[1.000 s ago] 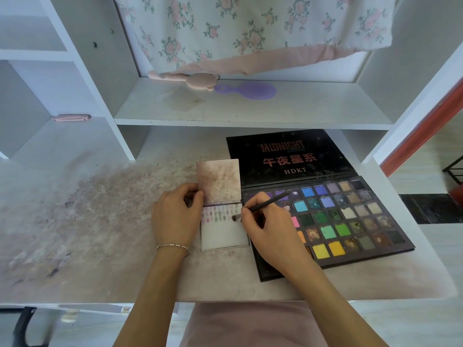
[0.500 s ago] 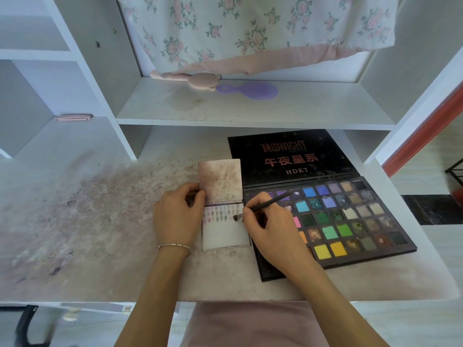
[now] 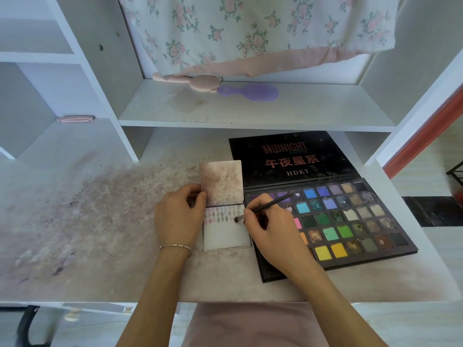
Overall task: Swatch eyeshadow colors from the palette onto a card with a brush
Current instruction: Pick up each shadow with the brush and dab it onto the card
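A white card [image 3: 226, 236] lies on the desk with a stained flap folded up behind it and a row of small colour swatches across its top. My left hand [image 3: 179, 217] grips the card's left edge near the fold. My right hand [image 3: 271, 231] holds a thin dark brush [image 3: 265, 207] like a pen, with the bristle tip touching the card's right side by the swatch row. The open black eyeshadow palette [image 3: 350, 221] with many coloured pans lies just right of the card, and my right hand partly covers its left pans.
The palette's black lid [image 3: 290, 159] lies flat behind the pans. Powder stains cover the desk surface [image 3: 100, 221] on the left. A shelf [image 3: 250, 113] above holds a pink item and a purple hand mirror [image 3: 250, 92]. A floral cloth hangs at the back.
The hands, brush and card stay almost where they were. The brush tip has shifted only slightly on the card's right side.
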Demonstrator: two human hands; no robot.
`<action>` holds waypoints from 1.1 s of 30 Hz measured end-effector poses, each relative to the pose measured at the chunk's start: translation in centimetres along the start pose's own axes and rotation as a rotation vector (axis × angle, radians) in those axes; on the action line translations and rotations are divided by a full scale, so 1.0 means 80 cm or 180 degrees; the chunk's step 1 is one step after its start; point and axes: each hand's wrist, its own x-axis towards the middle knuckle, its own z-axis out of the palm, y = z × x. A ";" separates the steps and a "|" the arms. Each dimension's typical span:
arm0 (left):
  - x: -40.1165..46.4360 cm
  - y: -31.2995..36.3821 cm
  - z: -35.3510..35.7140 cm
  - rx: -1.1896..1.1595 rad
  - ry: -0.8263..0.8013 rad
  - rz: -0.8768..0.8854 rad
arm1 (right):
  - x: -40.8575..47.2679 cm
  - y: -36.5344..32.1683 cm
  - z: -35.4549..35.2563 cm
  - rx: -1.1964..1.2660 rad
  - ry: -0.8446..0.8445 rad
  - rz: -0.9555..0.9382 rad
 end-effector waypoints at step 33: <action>0.003 -0.007 0.003 0.0072 0.0053 0.0032 | -0.059 0.089 -0.158 -0.0458 0.2584 0.0791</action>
